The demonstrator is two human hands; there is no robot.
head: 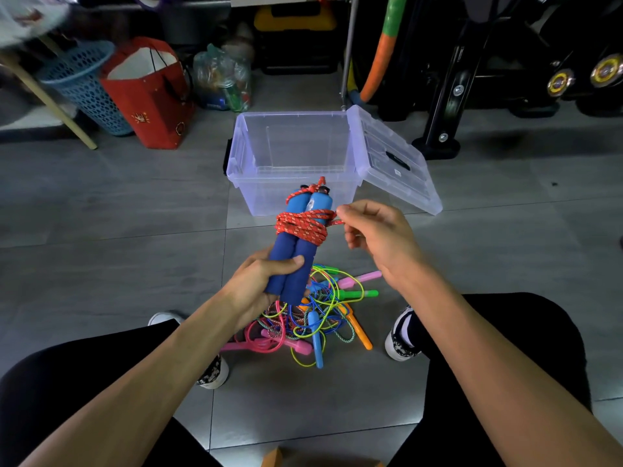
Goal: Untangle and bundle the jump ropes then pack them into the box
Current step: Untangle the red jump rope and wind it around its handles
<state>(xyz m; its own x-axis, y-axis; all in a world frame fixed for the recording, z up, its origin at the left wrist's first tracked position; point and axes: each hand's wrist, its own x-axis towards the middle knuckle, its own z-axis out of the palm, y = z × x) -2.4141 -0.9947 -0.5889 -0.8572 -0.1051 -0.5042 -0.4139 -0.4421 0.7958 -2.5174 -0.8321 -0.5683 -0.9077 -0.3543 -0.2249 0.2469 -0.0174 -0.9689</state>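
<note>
My left hand [256, 284] grips the lower ends of two blue foam jump-rope handles [296, 251], held side by side and tilted away from me. A red speckled rope [303, 224] is wound several times round their middle. My right hand [374, 234] pinches the rope's free end at the right side of the winding. Below my hands, on the floor between my feet, lies a tangled pile of jump ropes [310, 318] with pink, green, blue and orange plastic handles. A clear plastic box [242, 163] stands open just beyond, nothing inside, its lid [394, 160] hinged back to the right.
A red paper bag [148, 96], a blue mesh basket [84, 82] and a clear bag of items [224, 79] stand at the back left. Black exercise equipment [472, 72] fills the back right. Grey tiled floor surrounds the box. My shoes [401, 335] flank the pile.
</note>
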